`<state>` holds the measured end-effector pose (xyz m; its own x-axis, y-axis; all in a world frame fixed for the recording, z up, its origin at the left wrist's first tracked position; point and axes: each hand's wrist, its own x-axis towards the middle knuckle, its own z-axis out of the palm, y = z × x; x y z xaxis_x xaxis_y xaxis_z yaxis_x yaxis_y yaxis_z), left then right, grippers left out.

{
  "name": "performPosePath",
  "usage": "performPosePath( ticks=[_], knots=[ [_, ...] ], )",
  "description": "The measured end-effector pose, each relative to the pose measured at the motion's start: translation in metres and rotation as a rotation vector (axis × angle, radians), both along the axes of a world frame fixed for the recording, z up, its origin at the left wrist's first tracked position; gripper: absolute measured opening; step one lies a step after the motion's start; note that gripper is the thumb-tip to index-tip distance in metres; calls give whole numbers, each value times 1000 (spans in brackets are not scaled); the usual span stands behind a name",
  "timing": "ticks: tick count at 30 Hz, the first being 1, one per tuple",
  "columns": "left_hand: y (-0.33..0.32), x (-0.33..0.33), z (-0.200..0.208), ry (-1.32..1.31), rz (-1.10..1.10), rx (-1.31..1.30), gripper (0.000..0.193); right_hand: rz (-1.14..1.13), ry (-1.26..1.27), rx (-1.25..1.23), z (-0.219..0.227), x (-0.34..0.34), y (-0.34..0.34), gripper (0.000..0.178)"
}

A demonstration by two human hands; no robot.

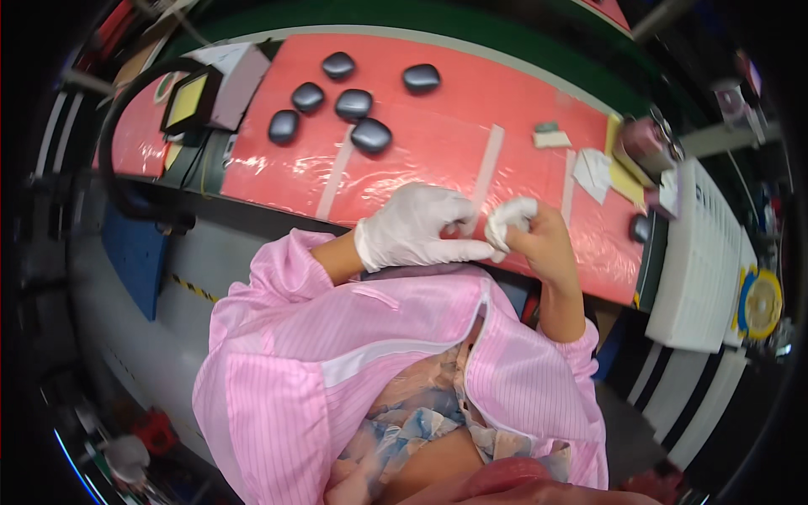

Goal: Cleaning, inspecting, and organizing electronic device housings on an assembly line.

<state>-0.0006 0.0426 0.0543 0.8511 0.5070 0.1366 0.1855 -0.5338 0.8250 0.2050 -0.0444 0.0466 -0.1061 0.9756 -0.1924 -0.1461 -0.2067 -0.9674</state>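
My left hand (417, 225) wears a white glove. Its fingers are curved and apart, with no object showing between them; the lowest fingertip meets a white bunched cloth-like piece (498, 227). That piece is pinched in my bare right hand (543, 242), close in front of my body above the near edge of the table. Whether it is a cloth or a crumpled glove cannot be made out. Beyond my left hand, several dark, glossy, rounded pieces lie on the red table covering; the nearest is a dark rounded piece (371, 135).
A red sheet (429, 168) with pale tape strips covers the table. A black-framed lamp-like box (192, 99) stands at the left. White paper (592, 175), a pinkish jar (646, 145) and another dark piece (640, 227) sit at the right, by a white printed board (703, 252).
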Motion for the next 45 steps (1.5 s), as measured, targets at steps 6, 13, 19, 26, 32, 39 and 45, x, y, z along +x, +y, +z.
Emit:
performPosePath(
  ticks=[6, 13, 19, 26, 32, 39, 45],
  knots=[
    [-2, 17, -7, -128, 4, -171, 23, -102, 70, 65, 0, -8, 0, 12],
    [-5, 19, -4, -135, 29, 57, 25, -184, -297, 149, 3, -14, -4, 13],
    [8, 10, 5, -94, -128, 235, 21, -113, 353, 30, -19, -20, -3, 15],
    [18, 1, 5, -167, -219, 149, 17, 177, 490, -139, -14, 2, -4, 18],
    [20, 7, 20, -23, -96, -251, 32, 341, -511, 61, 19, -9, -7, 17],
    [36, 10, 25, -168, 155, -562, 24, 77, 209, -129, 4, 33, -18, 30],
    [28, 56, 4, -833, 108, -1666, 78, -377, 408, 113, -17, 12, -1, 47]
  ],
)
